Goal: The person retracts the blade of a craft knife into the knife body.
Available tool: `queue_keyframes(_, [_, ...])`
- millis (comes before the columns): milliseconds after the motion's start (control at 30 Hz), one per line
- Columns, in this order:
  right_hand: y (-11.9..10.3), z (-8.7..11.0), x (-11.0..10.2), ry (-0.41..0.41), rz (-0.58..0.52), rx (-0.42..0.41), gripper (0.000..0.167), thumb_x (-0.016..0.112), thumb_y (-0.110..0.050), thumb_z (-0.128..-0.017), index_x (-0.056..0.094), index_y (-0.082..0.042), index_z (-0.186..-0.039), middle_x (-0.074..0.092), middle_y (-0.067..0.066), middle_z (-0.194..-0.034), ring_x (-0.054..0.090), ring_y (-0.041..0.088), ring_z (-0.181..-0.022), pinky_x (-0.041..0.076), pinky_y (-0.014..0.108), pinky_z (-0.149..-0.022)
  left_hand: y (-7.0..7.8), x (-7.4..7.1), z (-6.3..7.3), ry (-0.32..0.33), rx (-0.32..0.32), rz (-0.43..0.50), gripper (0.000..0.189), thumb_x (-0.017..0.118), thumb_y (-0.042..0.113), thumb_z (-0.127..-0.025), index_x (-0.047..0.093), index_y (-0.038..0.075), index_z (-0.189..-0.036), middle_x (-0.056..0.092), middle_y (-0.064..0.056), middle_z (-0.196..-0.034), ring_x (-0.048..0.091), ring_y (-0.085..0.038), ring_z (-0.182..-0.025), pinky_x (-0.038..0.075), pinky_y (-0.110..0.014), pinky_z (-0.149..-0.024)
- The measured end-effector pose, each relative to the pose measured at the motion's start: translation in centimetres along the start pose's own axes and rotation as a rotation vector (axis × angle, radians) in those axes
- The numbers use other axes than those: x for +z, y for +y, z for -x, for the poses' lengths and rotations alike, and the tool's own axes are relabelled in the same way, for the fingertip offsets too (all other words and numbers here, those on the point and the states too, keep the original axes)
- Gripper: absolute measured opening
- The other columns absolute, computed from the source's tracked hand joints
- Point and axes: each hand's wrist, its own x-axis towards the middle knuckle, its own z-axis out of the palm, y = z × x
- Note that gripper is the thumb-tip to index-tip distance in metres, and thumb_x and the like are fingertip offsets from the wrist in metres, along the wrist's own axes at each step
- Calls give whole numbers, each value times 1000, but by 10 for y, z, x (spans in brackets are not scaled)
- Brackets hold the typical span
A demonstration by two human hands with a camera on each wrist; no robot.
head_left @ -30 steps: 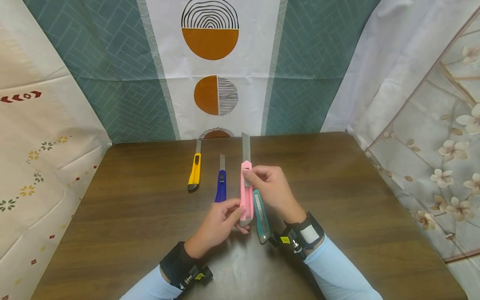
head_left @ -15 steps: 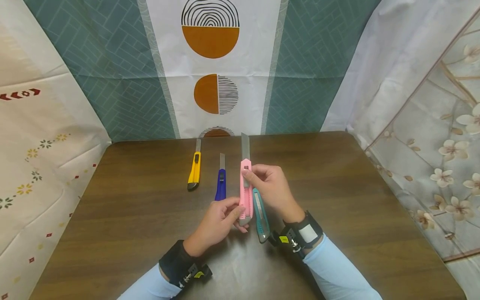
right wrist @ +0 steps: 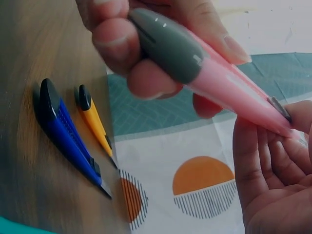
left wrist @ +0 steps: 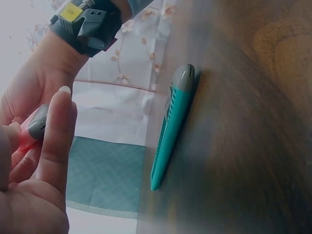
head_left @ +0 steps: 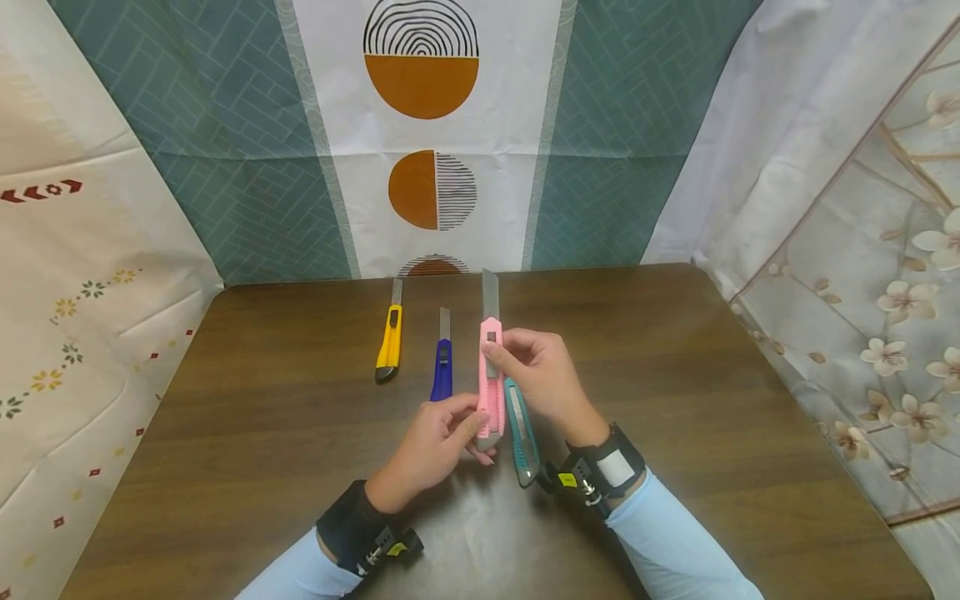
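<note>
A pink utility knife (head_left: 491, 383) is held raised over the table, its wide blade (head_left: 491, 293) sticking out away from the person. My left hand (head_left: 433, 442) pinches its grey-capped lower end between thumb and fingers. Higher on the body, my right hand (head_left: 546, 371) grips it, the thumb lying on the front by the slider. In the right wrist view the grey end cap and metal slider (right wrist: 279, 108) show up close. A teal utility knife (head_left: 522, 433) lies on the table just right of the pink one, its blade not seen out.
Left of the hands lie a blue utility knife (head_left: 442, 367) and a yellow utility knife (head_left: 389, 342), both with blades out. The left hand partly covers the blue one. Patterned cloth (head_left: 600, 167) hangs behind and beside the brown wooden table (head_left: 285, 433).
The pink knife's blade sticks out slightly less than a second ago, and the right thumb sits a touch lower on the body. Both hands keep their hold; the other knives lie still.
</note>
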Motion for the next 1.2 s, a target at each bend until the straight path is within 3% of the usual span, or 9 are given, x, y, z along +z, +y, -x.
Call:
queue_keyframes(300, [1,0,-1,-33,40,105,30,68,-38,-100,77,-13,-84,67,5,-69,63,41,-71,46,26,-52,-2,-1,-1,-4,-5,4,29,61,22,-104,64,4,-127,76,-15,-97,77,-28,-77,65,-32,-73])
queue_keyframes(433, [3,-1,-2,-34,56,86,28,68,-35,-100,76,-14,-83,65,4,-67,57,38,-67,40,25,-49,-2,0,-1,-19,-9,22,28,61,21,-104,64,4,-127,75,-16,-96,77,-33,-78,65,-33,-72])
queue_keyframes(833, [2,-1,0,-19,49,38,21,71,-30,-98,79,-14,-87,71,1,-72,59,20,-66,47,24,-53,0,0,-1,-14,-9,11,28,61,20,-104,65,3,-126,75,-16,-95,77,-20,-73,65,-33,-72])
queue_keyframes(1200, [3,-1,0,-9,56,-5,19,72,-27,-98,79,-13,-87,72,0,-72,59,21,-66,47,25,-54,-2,0,0,-4,-3,-4,28,61,21,-104,65,3,-126,76,-15,-97,77,-20,-74,65,-32,-72])
